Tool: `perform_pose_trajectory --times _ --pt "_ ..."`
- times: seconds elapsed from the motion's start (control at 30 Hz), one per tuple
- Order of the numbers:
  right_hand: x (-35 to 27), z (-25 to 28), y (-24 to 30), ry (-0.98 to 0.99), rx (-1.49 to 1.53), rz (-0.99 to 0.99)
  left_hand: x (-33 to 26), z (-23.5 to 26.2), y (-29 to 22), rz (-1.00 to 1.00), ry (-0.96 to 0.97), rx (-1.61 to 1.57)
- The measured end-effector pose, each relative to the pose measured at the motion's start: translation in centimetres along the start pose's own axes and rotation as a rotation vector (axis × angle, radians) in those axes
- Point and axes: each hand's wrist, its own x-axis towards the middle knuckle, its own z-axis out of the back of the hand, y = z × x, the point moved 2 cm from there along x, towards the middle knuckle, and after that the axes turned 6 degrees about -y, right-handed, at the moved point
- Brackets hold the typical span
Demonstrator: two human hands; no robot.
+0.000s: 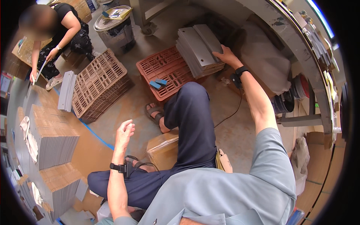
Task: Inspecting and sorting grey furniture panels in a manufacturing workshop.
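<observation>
My right hand (228,57) is at the right edge of a grey panel (207,39), thumb on its top face and fingers at its side. This flat panel, with small holes near its end, lies on top of a stack of similar panels (189,48). The stack rests on an upturned reddish plastic crate (153,67). Two small blue blocks (158,83) lie on the crate's near part. Above the floor, left of my knee, my left hand (124,134) is raised with its fingers curled in, and nothing shows in it.
A tilted crate (99,82) stands to the left with grey panels (67,92) leaning on it. Tall panel stacks (56,138) fill the far left. A lidded bucket (115,32) is behind. Another person (69,30) sits at upper left, holding a thin strip. A metal-framed table (300,120) borders the right.
</observation>
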Motion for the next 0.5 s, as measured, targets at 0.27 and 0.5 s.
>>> perform_pose_trajectory --times 0.27,0.5 --pt "-1.6 1.1 7.2 -0.272 -0.029 0.188 -0.8 -0.3 -0.6 0.011 -0.023 0.01" --pt "-8.6 -9.2 18.9 0.163 0.157 0.527 -0.1 -1.2 -0.4 -0.079 -0.045 0.037"
